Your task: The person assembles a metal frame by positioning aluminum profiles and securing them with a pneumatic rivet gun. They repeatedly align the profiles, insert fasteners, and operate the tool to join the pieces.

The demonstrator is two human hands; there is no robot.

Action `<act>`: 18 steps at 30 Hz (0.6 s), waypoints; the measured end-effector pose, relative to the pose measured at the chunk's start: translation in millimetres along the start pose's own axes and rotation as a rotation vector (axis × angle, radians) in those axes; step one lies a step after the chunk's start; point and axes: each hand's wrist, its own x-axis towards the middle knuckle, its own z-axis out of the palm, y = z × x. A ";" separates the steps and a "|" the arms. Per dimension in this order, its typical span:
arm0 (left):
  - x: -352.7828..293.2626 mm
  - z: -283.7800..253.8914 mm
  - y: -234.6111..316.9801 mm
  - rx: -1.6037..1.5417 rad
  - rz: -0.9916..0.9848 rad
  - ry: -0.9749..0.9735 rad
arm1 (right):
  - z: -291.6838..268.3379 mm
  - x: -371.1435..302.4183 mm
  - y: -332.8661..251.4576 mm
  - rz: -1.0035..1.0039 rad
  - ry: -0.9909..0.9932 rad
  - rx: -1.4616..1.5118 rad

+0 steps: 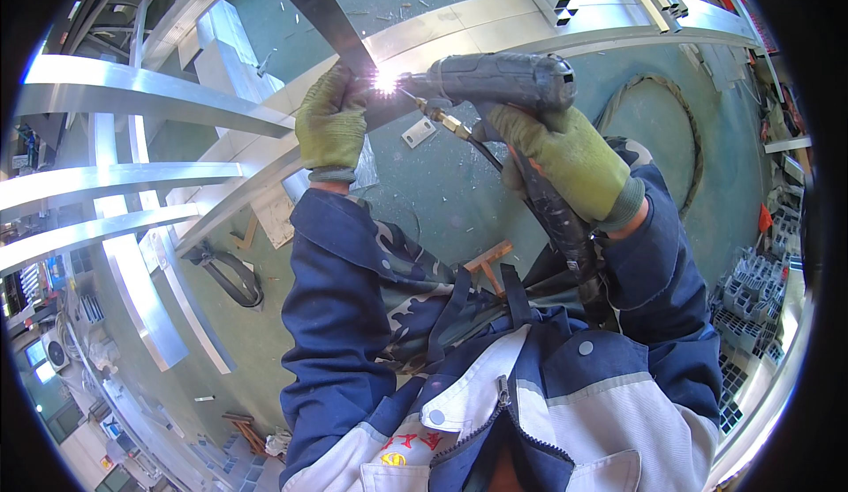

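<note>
My right hand [570, 161], in a green work glove, is wrapped round the grip of a black welding gun [503, 79]. The gun lies nearly level, its nozzle pointing left. At its tip burns a bright white-pink spark [387, 81], hiding the joint behind its glare. Below the nozzle, a thin brass-fitted wire guide [446, 121] runs up to the same spot. My gloved left hand [332, 125] is closed on the metal right beside the spark, at the lower end of a dark square metal tube [320, 6]. The glove partly hides where that tube meets the frame.
Long shiny metal tubes [132, 178] reach in from the left and join a slanting rail [252, 183]. More tubes [565, 11] lie at the upper right. A thick hose [693, 130] curves over the green floor. Cut metal profiles [755, 289] are stacked at the right.
</note>
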 end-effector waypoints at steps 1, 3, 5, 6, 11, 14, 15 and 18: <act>0.0 0.3 1.4 -0.009 -0.002 0.001 | -0.3 -0.1 0.0 0.013 -0.005 0.011; -0.9 0.9 3.2 -0.024 -0.007 0.003 | -1.0 -1.5 -9.3 0.101 -0.009 0.051; -0.6 0.9 3.7 -0.037 -0.012 0.005 | -0.6 -2.2 -12.2 0.147 -0.012 0.078; -0.1 1.7 5.5 -0.046 -0.014 0.005 | -0.7 -2.7 -11.7 0.148 -0.010 0.084; 0.4 0.0 8.2 -0.029 0.000 -0.025 | 0.4 -4.3 -3.6 0.124 0.005 0.122; -1.5 -0.7 10.3 -0.009 0.014 -0.014 | -0.8 -8.2 -11.6 0.151 -0.001 0.149; -1.9 -0.6 14.1 -0.006 0.017 -0.009 | -0.5 -10.7 -14.8 0.162 0.012 0.177; -3.2 2.9 25.6 -0.025 -0.025 0.005 | -6.4 -14.8 -8.0 0.181 0.031 0.215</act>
